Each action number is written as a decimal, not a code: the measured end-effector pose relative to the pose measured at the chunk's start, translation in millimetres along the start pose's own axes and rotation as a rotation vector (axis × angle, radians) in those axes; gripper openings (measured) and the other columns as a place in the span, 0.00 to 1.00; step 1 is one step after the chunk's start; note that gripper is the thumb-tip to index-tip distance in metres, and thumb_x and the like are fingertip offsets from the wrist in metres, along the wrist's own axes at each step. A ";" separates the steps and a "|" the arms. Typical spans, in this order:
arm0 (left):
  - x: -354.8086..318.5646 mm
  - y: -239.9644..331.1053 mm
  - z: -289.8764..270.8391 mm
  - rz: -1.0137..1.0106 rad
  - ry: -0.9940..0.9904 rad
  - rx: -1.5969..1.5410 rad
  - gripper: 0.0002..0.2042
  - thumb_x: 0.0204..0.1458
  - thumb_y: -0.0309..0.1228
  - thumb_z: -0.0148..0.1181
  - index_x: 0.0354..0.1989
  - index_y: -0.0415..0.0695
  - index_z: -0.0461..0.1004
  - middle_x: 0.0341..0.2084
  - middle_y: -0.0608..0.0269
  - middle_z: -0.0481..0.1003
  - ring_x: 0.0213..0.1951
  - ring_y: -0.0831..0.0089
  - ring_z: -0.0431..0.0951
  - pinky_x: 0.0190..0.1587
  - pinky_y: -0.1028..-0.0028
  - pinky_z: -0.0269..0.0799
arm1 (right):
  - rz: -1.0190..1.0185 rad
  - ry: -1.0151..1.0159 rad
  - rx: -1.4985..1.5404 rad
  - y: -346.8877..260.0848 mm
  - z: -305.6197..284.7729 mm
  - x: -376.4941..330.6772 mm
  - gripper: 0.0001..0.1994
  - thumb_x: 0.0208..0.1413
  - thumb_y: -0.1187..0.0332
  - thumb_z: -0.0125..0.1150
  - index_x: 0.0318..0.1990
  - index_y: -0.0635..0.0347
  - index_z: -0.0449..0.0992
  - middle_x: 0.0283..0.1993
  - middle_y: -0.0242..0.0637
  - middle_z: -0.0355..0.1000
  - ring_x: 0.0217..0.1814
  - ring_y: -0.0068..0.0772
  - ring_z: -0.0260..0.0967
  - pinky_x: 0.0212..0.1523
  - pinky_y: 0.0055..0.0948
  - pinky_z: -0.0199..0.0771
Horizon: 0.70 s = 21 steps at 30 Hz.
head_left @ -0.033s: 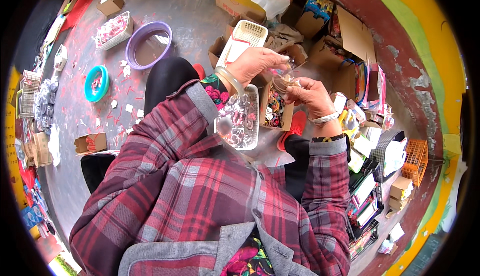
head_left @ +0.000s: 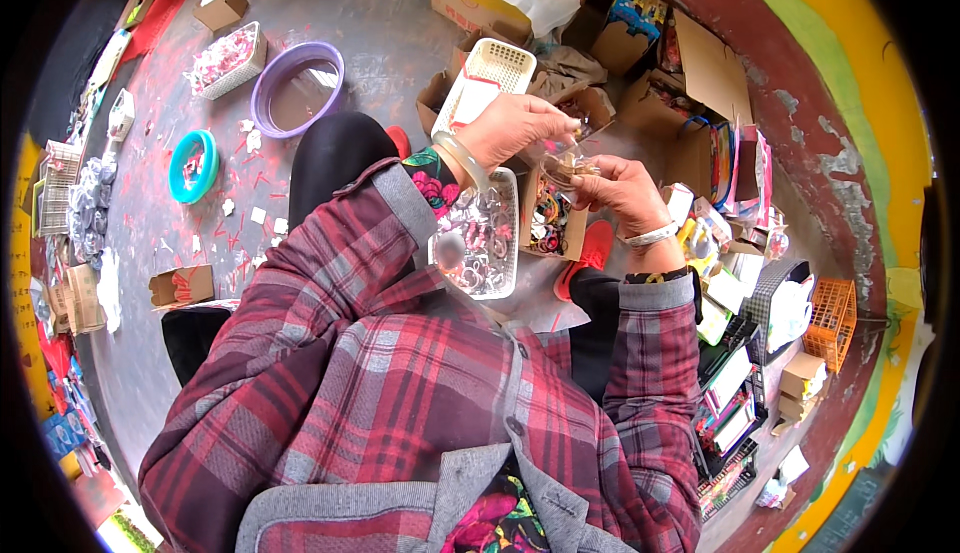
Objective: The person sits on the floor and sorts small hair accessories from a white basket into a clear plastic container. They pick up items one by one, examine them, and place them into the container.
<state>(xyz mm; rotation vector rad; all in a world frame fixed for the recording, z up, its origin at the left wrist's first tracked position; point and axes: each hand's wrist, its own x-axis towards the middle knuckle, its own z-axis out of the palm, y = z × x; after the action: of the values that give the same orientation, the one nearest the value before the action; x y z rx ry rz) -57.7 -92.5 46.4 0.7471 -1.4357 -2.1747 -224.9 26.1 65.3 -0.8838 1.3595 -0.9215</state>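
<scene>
In front of my chest both hands are at a small clear plastic bag (head_left: 562, 160) with something brownish in it, too small to name. My left hand (head_left: 512, 129) pinches at the bag's upper edge, its fingertips close together. Lower and to the right, my right hand (head_left: 622, 196) grips the bag's side between thumb and fingers. Beneath my hands a white basket (head_left: 513, 253) holds many small grey, white and pink pieces, perhaps hair ties. Beside it stands a cardboard box (head_left: 575, 238) of colourful bands, partly under my right hand.
A cream basket (head_left: 510, 61) stands beyond my left hand. Farther left are a purple basin (head_left: 262, 103), a teal basin (head_left: 178, 185) and a basket of pink pieces (head_left: 252, 68). Cardboard boxes (head_left: 715, 63) crowd the right wall, near an orange crate (head_left: 832, 318). Scraps litter the floor.
My left fingers, stretched flatter over the bag before, have drawn in to a pinch at its upper edge. My right hand has hardly moved.
</scene>
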 end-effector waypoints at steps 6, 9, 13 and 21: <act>-1.0 -5.3 1.4 0.042 0.058 -0.066 0.10 0.50 0.31 0.55 0.33 0.35 0.75 0.29 0.60 0.75 0.32 0.76 0.75 0.39 0.78 0.70 | -0.028 0.159 0.005 -3.4 -6.6 -2.3 0.11 0.52 0.62 0.57 0.33 0.63 0.75 0.23 0.32 0.72 0.25 0.20 0.71 0.25 0.14 0.66; -0.8 -4.1 2.7 0.053 0.100 -0.090 0.10 0.51 0.31 0.54 0.34 0.35 0.74 0.30 0.58 0.75 0.32 0.75 0.76 0.40 0.77 0.70 | -0.081 0.243 0.032 0.7 -8.9 0.6 0.10 0.54 0.65 0.53 0.31 0.63 0.75 0.25 0.33 0.73 0.21 0.18 0.68 0.23 0.14 0.63; -3.7 -2.5 4.5 0.082 0.100 -0.142 0.10 0.52 0.30 0.53 0.35 0.34 0.73 0.30 0.57 0.75 0.33 0.73 0.76 0.41 0.77 0.70 | -0.200 0.266 -0.034 3.3 -11.7 1.5 0.10 0.54 0.65 0.53 0.31 0.63 0.75 0.24 0.32 0.73 0.23 0.19 0.69 0.23 0.13 0.63; 1.1 -2.2 -12.1 0.122 0.158 -0.216 0.08 0.51 0.29 0.52 0.32 0.37 0.73 0.27 0.62 0.75 0.31 0.77 0.74 0.33 0.80 0.67 | -0.184 0.383 -0.047 -2.0 -16.9 1.2 0.10 0.55 0.68 0.51 0.31 0.66 0.75 0.25 0.36 0.73 0.24 0.22 0.71 0.25 0.15 0.65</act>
<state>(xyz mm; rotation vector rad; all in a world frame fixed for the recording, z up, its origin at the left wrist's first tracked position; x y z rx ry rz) -50.9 -100.8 40.3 0.7156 -1.1179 -2.0848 -241.8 24.4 66.2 -0.9099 1.6498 -1.2518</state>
